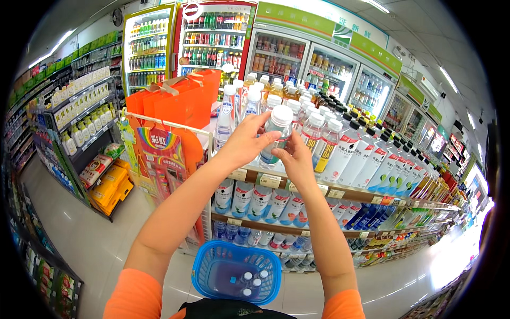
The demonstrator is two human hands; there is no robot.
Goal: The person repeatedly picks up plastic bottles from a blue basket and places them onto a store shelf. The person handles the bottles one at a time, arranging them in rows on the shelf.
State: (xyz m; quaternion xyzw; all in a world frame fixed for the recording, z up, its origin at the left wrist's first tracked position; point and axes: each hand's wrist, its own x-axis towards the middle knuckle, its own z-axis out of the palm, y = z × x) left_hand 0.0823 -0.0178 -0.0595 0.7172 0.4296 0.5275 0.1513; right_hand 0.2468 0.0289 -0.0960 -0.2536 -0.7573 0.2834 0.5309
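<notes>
Both hands are around a clear plastic drink bottle (282, 116) with a white cap, upright at the front of the top shelf. My left hand (249, 139) grips its left side, thumb across the front. On the right side, the fingers and thumb of my right hand (295, 157) close on its lower half. Whether its base rests on the shelf is unclear. More white-capped soda bottles (328, 145) stand in rows just right of and behind it. Taller clear water bottles (226, 115) are to the left of it.
A blue plastic basket (205, 279) with several white-capped bottles (257, 282) is on the floor below. Orange paper bags (191, 101) stand at left above a rack of hanging packets (162, 147). Black-capped bottles (350, 147) fill the shelf rightward. Glass-door fridges (215, 40) line the back.
</notes>
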